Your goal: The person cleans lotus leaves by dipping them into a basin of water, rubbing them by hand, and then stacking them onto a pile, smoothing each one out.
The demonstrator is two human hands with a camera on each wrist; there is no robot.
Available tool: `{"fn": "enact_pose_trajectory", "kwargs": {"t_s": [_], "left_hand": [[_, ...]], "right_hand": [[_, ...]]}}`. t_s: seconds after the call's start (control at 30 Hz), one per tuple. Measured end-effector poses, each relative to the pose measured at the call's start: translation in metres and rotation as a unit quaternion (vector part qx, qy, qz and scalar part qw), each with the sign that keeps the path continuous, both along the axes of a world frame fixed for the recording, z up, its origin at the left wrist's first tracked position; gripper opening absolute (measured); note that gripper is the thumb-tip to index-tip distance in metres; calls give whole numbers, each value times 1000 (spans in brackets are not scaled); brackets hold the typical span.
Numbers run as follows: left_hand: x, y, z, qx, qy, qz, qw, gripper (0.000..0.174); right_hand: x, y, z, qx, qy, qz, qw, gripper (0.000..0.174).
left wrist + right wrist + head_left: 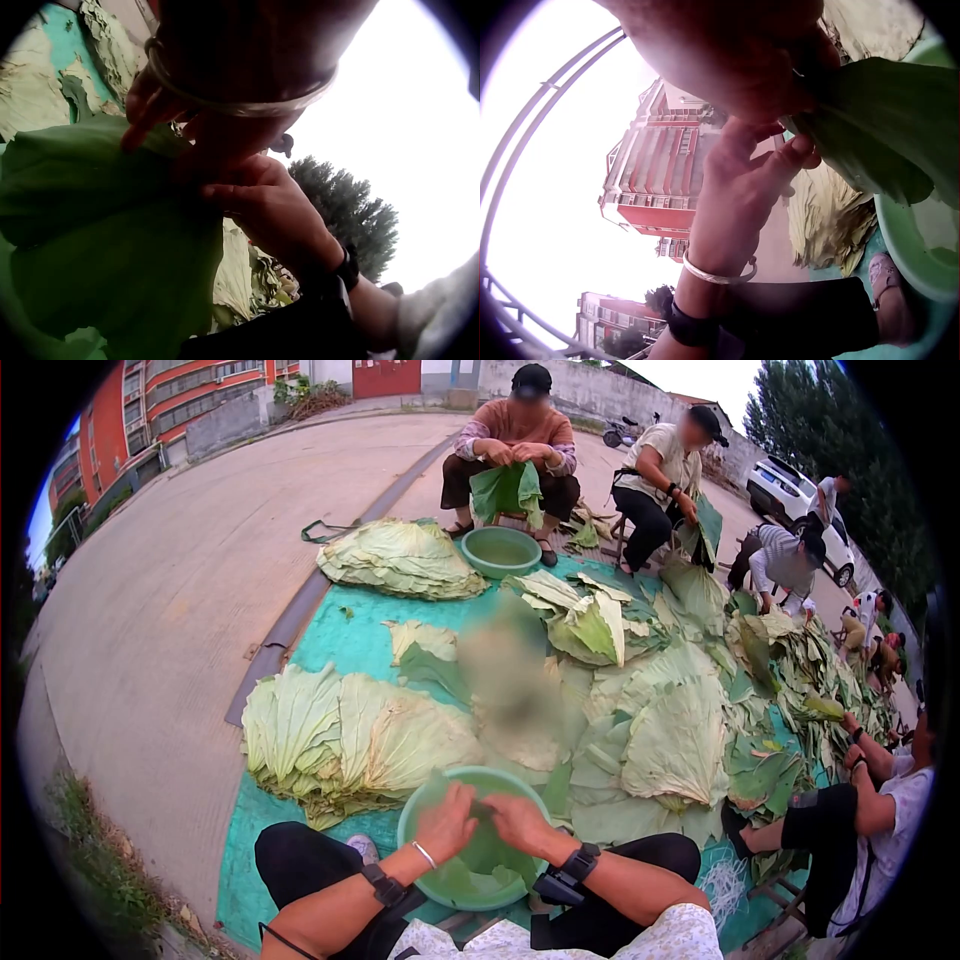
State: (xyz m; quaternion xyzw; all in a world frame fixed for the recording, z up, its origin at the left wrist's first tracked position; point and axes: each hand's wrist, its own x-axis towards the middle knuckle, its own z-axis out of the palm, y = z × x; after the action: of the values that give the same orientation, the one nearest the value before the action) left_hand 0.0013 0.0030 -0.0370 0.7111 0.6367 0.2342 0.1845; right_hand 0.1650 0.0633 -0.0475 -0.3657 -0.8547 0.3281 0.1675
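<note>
Above a pale green basin (408,830), both hands hold a large green leaf (112,225) by its edge. The left hand (446,825), with a bracelet at its wrist, pinches the leaf between thumb and fingers. Close beside it, the right hand (520,826) pinches the same edge, its thumb against the leaf in the left wrist view. In the right wrist view the leaf (885,120) hangs down over the basin (900,232). Some green leaf pieces (480,885) lie in the basin. The right hand's fingertips are partly hidden.
A stack of pale leaves (350,735) lies left of the basin on a green sheet (325,635). More loose leaves (680,730) spread to the right. Another stack (400,560) and a second basin (500,550) stand ahead. Several people sit around; white strings (728,885) lie at the right.
</note>
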Motion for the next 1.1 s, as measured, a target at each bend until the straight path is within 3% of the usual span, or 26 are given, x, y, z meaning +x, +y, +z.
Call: {"fn": "enact_pose_trajectory", "kwargs": {"t_s": [0.17,0.23,0.33,0.43,0.57,0.63,0.77,0.83,0.87,0.9,1.0,1.07,1.1], "left_hand": [[-2,0,4,-7,-2,6,1000,42],[-6,3,-3,-32,5,-32,999,35],[-7,1,5,-49,-6,-33,998,23],[-9,3,4,-64,-35,-32,997,22],[-11,4,-1,-81,14,-32,996,19],[-12,3,-5,-79,25,-37,996,18],[-10,3,-9,-82,21,-29,996,16],[-9,2,-2,-92,30,-35,995,15],[-14,2,0,-89,43,11,995,15],[-9,1,-2,-92,36,-5,995,14],[-8,3,-2,-77,24,-23,996,11],[-8,4,-5,-84,25,-30,996,11],[-9,4,-5,-80,27,-21,996,11]], "right_hand": [[0,1,7,9,-2,32,999,28],[-1,-1,6,-15,62,7,998,25],[-1,0,11,-51,16,13,998,25],[0,3,20,-96,48,23,994,26],[1,7,-3,-79,50,16,996,25],[0,3,4,-66,-13,33,997,23],[3,0,9,-49,19,53,997,19],[2,5,7,-79,14,34,996,16],[0,4,13,-176,-10,10,984,15],[-3,2,15,-286,-21,-45,957,14],[3,2,0,-251,-23,-19,968,14],[4,5,-6,-98,22,50,994,18],[1,5,1,-95,23,59,994,18]]}}
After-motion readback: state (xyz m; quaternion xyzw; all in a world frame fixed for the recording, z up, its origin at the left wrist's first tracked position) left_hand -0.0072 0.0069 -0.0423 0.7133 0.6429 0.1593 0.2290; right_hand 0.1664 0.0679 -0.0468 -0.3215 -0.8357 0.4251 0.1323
